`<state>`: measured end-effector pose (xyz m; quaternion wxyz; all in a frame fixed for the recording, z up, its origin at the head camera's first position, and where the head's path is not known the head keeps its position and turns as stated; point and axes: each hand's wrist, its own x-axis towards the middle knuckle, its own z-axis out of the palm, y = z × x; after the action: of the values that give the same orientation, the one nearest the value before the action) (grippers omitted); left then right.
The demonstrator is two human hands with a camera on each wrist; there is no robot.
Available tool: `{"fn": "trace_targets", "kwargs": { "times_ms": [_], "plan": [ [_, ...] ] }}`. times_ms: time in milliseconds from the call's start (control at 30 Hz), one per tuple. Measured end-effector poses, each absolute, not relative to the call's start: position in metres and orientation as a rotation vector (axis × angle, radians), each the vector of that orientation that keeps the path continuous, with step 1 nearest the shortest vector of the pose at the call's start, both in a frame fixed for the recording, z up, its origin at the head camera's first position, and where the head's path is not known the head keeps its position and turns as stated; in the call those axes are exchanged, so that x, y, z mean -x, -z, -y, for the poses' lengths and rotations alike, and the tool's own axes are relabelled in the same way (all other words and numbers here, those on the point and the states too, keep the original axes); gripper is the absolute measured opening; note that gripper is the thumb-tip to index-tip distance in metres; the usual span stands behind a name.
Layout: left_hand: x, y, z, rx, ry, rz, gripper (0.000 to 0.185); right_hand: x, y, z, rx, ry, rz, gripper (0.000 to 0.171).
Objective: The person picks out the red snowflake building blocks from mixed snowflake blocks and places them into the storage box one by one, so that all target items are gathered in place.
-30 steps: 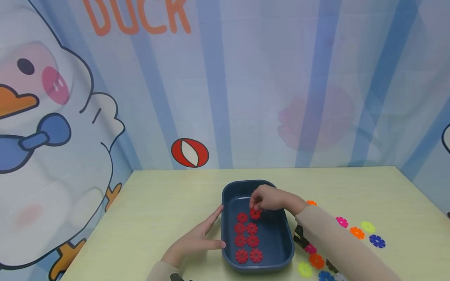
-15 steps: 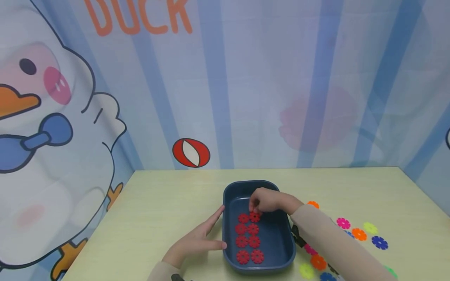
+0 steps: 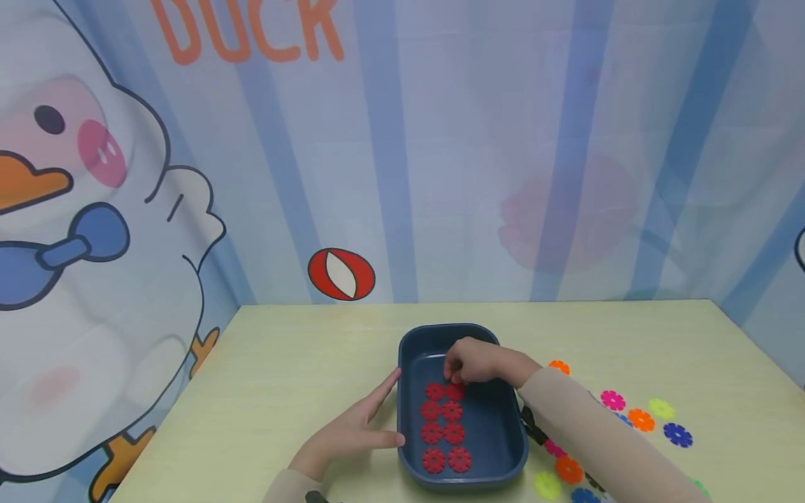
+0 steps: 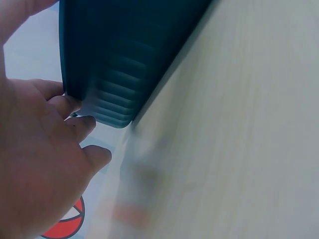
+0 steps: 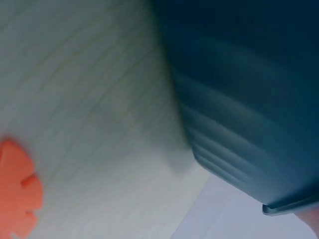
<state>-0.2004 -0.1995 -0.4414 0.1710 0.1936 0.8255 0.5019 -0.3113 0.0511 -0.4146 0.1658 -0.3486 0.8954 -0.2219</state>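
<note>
A dark blue tray [image 3: 497, 447] holds several red notched plastic discs, shaped like snowflakes, in two columns. My left hand [image 3: 352, 429] rests with thumb and fingers spread against its left side; in the left wrist view the hand's fingers touch the tray wall [image 4: 119, 74]. Inside the tray, my right hand [image 3: 481, 360] pinches a red snowflake disc [image 3: 455, 392] at the top of the right column, beside another red disc [image 3: 434, 391]. The fingertips partly cover the held disc. In the right wrist view the tray side [image 5: 239, 114] hides most of the hand.
Loose discs of several colours lie on the table right of the tray, among them an orange one [image 3: 641, 420], a dark blue one [image 3: 678, 434] and a yellow-green one [image 3: 548, 485]. My right forearm passes over some. A printed curtain [image 3: 453, 154] hangs behind the table.
My right hand has lowered the red disc and moved it slightly towards me and left, level with the top disc of the left column. The left hand stays against the tray.
</note>
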Motion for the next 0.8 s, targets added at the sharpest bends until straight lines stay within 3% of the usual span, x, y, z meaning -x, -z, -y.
{"fn": "trace_targets", "kwargs": {
  "times_ms": [167,367,800],
  "plan": [
    [0.2,0.444,0.199,-0.551,-1.417,-2.34,0.094,0.308,0.406,-0.059,1.097,0.709,-2.522,0.009],
    [0.2,0.443,0.199,-0.571,-1.423,-2.348,0.095,0.298,0.388,-0.082,1.194,0.819,-2.467,0.016],
    [0.2,0.441,0.199,-0.558,-1.426,-2.352,0.095,0.249,0.368,-0.156,1.206,0.983,-2.398,0.017]
  ]
}}
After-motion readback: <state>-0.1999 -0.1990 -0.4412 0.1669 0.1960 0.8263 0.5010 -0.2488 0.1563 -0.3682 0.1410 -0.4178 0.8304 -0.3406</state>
